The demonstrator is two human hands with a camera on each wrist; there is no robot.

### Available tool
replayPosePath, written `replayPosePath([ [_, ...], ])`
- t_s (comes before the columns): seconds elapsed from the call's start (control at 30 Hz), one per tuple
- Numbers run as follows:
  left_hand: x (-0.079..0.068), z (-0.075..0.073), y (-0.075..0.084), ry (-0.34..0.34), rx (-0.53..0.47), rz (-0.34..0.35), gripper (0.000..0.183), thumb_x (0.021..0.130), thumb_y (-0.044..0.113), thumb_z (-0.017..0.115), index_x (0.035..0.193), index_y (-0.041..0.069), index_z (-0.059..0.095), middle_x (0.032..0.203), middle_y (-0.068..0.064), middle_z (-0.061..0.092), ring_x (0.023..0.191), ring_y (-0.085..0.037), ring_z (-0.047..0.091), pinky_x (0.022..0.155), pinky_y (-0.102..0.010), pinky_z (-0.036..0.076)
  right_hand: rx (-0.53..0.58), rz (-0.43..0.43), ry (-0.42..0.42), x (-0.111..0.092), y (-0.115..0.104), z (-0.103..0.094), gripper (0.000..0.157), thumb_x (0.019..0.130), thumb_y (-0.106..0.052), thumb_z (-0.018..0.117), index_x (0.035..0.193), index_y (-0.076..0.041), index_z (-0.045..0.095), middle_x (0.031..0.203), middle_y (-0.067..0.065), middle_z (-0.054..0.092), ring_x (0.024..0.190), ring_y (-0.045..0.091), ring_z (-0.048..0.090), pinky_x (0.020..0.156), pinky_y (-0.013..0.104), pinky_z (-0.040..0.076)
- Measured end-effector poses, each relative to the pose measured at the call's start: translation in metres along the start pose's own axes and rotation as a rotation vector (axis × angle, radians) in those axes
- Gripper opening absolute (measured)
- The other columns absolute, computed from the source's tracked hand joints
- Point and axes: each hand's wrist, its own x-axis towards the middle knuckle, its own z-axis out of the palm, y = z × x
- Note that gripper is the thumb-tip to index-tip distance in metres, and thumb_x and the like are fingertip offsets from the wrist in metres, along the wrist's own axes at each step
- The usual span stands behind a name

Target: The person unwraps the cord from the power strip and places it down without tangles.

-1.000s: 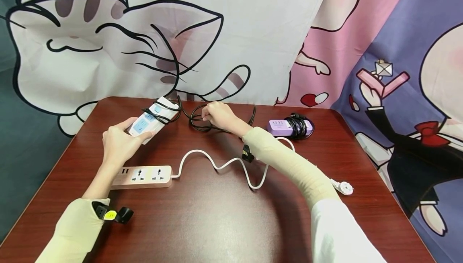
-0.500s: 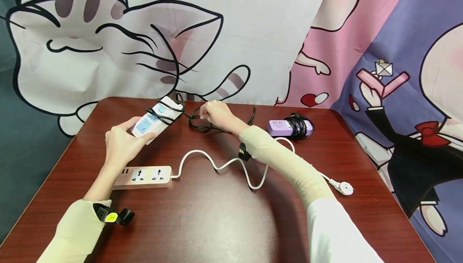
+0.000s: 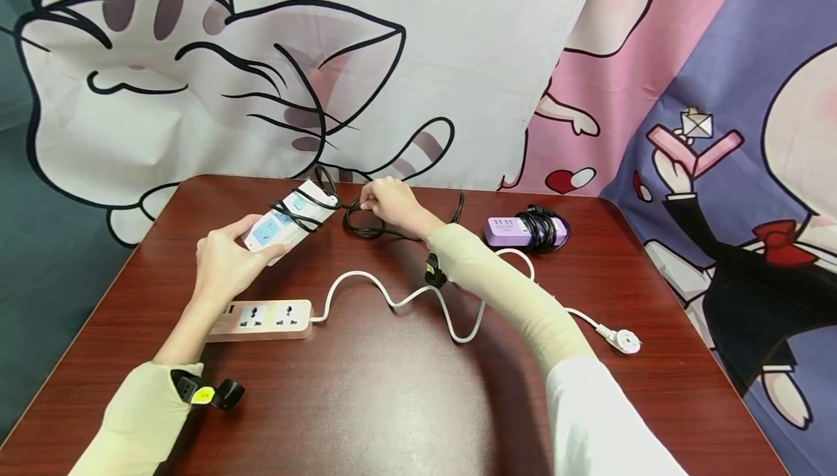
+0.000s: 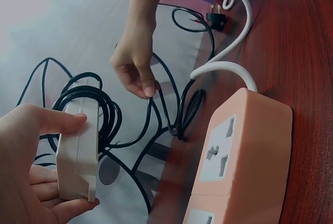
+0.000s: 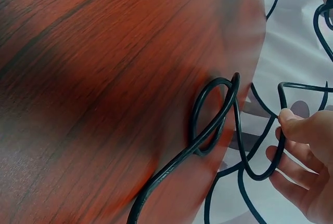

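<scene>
over red-brown tabletop (image 3: 392,403), just past the peach strip (image 3: 261,320), grips the white power strip (image 3: 288,219) in left hand (image 3: 225,261), slightly further right than a second ago; beyond, pinches black cord (image 5: 179,157) in right hand (image 3: 394,203); so probably gains slack between, before the cat-print curtain (image 3: 458,40).

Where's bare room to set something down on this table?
Widest: the table between the forearms, in front of the peach power strip and white cord. Smaller: between the purple strip and white plug. Crowded: back left to middle, where the left hand holds a white strip and the right hand pinches a black cord.
</scene>
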Motion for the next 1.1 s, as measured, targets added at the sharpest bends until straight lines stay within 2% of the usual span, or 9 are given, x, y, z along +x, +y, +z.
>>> replayPosePath([
  [0.33, -0.001, 0.004, 0.002, -0.040, 0.033, 0.060, 0.061, 0.073, 0.035, 0.081, 0.124, 0.007, 0.063, 0.105, -0.023, 0.069, 0.092, -0.038, 0.058, 0.073, -0.038, 0.035, 0.039, 0.062, 0.003, 0.005, 0.000, -0.001, 0.012, 0.090, -0.024, 0.066, 0.094, -0.017, 0.075, 0.079, -0.001, 0.070, 0.070, 0.013, 0.059, 0.062, 0.028, 0.044],
  [0.57, 0.000, 0.006, 0.002, -0.079, 0.082, 0.092, 0.056, 0.073, 0.037, 0.080, 0.120, 0.011, 0.065, 0.100, -0.021, 0.070, 0.089, -0.037, 0.059, 0.073, -0.040, 0.035, 0.117, 0.112, 0.052, 0.008, 0.000, -0.004, 0.013, 0.091, -0.026, 0.065, 0.095, -0.019, 0.075, 0.091, -0.004, 0.075, 0.083, 0.013, 0.068, 0.074, 0.031, 0.052],
  [0.67, 0.001, 0.006, 0.002, -0.085, 0.095, 0.104, 0.054, 0.073, 0.036, 0.080, 0.119, 0.011, 0.066, 0.099, -0.021, 0.070, 0.087, -0.038, 0.059, 0.072, -0.041, 0.036, 0.132, 0.123, 0.068, 0.010, 0.000, -0.006, 0.014, 0.091, -0.028, 0.065, 0.095, -0.019, 0.075, 0.094, -0.005, 0.075, 0.085, 0.014, 0.068, 0.075, 0.033, 0.052],
  [0.9, 0.003, 0.005, 0.000, -0.093, 0.107, 0.097, 0.053, 0.073, 0.035, 0.080, 0.118, 0.010, 0.066, 0.100, -0.022, 0.070, 0.088, -0.037, 0.059, 0.071, -0.039, 0.036, 0.154, 0.126, 0.078, 0.009, -0.002, -0.009, 0.016, 0.091, -0.032, 0.065, 0.095, -0.021, 0.075, 0.096, -0.007, 0.075, 0.088, 0.014, 0.069, 0.075, 0.034, 0.051],
  [1.1, 0.003, 0.006, -0.004, -0.093, 0.118, 0.091, 0.054, 0.073, 0.035, 0.080, 0.118, 0.009, 0.066, 0.100, -0.022, 0.070, 0.088, -0.038, 0.059, 0.071, -0.040, 0.037, 0.156, 0.125, 0.085, 0.007, -0.004, -0.010, 0.016, 0.091, -0.033, 0.065, 0.094, -0.022, 0.076, 0.095, -0.007, 0.075, 0.084, 0.014, 0.068, 0.072, 0.033, 0.050],
])
